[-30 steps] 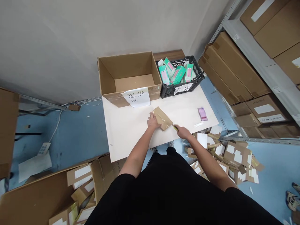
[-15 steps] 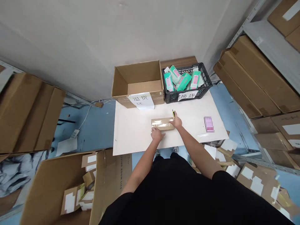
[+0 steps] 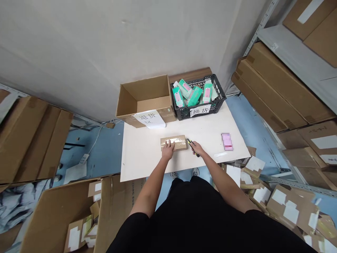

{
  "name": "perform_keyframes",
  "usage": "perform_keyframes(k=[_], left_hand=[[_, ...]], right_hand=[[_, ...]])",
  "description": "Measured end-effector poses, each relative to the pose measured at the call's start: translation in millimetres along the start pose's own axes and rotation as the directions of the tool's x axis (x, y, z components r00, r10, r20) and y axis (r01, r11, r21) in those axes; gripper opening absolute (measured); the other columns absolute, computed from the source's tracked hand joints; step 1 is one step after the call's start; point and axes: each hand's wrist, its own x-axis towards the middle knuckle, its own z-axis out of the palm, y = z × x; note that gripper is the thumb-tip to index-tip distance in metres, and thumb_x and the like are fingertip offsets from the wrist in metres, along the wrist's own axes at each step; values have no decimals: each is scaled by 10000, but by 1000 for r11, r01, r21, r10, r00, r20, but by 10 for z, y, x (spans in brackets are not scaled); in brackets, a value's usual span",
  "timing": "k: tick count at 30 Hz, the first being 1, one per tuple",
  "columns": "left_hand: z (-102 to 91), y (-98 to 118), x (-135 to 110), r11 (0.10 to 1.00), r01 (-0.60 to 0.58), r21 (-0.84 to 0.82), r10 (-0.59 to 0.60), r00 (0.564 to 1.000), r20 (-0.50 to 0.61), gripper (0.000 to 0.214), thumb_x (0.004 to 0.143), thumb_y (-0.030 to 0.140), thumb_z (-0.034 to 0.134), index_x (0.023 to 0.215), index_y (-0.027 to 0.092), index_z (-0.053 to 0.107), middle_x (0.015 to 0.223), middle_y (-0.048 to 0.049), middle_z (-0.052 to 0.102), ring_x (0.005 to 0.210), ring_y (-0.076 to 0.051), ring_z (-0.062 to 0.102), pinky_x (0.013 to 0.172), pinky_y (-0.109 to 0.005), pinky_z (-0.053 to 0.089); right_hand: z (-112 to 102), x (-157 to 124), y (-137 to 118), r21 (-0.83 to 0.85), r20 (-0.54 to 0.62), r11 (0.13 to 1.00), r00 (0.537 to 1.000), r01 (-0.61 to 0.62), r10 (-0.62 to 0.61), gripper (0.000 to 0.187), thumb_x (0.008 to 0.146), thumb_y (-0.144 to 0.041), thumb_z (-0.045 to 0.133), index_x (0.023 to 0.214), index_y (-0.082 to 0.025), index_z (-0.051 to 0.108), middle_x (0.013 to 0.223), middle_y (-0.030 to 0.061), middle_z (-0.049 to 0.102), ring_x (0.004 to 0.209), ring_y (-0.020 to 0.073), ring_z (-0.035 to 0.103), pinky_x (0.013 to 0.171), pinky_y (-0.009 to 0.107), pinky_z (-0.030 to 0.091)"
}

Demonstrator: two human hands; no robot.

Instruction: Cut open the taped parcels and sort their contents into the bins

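Note:
On the white tabletop lies a small brown cardboard box with shiny clear tape along its top. My left hand rests on the box's left part, fingers spread over the tape. Just off the box's right end, my right hand is closed around a black and yellow box cutter, its tip pointing up and left near the box. Part of the cutter's handle is covered by my fingers.
Behind stand a large open carton with a paper sign and a black plastic crate of green and pink packages. A pixelated pink item lies at the right. Large cartons and parcels surround the table.
My right hand has left the box's right end and turned the cutter toward the box. My left hand has moved from the front edge onto the top. The camera view has shifted.

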Motion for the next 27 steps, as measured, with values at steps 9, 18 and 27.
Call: perform_keyframes(k=[9,18,27], left_hand=[[56,-21,19,1000,-4,7,4,1000,-17,662,1092,430,380,1733,312,263,1818,-73,173,1669,-368,129,1256,-577,360],[54,4,47,999,-3,-44,3,1000,-20,660,1064,420,431,1710,392,293,1811,-34,217,1659,-368,152,1235,-581,386],[-387,-195,209,991,-85,-99,74,991,-112,609,1045,448,490,1638,322,437,1687,-122,432,1580,-351,306,1235,-527,352]], right_hand=[[90,-64,-303,-166,52,983,996,79,-72,352,1031,-562,632,953,-238,520,606,-75,556,385,96,520,425,191,390],[-154,-239,-159,-402,139,916,988,-11,73,269,1059,-443,615,936,-224,519,568,-81,517,365,102,515,430,204,379],[539,-248,10,-35,-393,997,918,-69,50,372,976,-599,633,1062,-268,485,690,-57,605,521,166,652,506,252,525]])
